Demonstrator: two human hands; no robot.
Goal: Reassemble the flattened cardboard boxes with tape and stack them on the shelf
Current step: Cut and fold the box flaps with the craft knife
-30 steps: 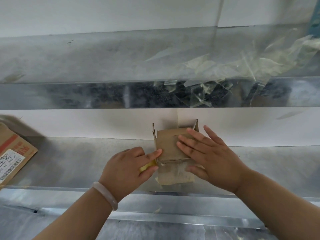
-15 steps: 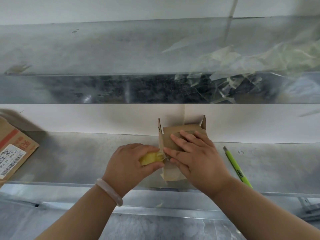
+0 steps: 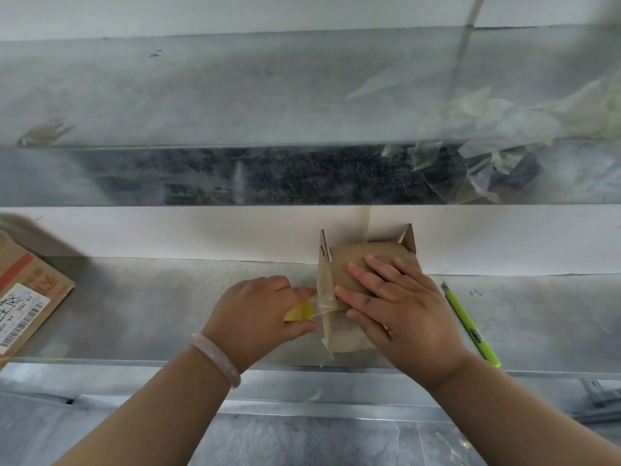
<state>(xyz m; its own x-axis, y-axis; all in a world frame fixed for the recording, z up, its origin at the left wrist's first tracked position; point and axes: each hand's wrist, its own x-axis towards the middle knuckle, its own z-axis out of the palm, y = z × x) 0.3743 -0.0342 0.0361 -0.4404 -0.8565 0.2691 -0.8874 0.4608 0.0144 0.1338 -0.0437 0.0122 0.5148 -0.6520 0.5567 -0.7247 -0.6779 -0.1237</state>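
A small brown cardboard box [image 3: 369, 255] stands on the metal shelf [image 3: 151, 307] against the white wall, with two flaps sticking up at its far corners. My right hand [image 3: 393, 311] lies flat on its top, fingers spread, pressing it down. My left hand [image 3: 262, 311] is closed around a yellowish tape roll [image 3: 297, 312] just left of the box. A thin strand of clear tape runs from the roll onto the box's left side.
A green utility knife [image 3: 470, 326] lies on the shelf right of the box. A larger labelled cardboard box [image 3: 27, 294] sits at the far left. Crumpled clear tape scraps [image 3: 477, 136] lie on the upper shelf at right. The shelf's front edge [image 3: 134, 363] runs below my hands.
My left hand has pulled the tape roll left off the box's side, stretching the tape. My right hand slid further onto the box top. The view shifted right, revealing the green knife.
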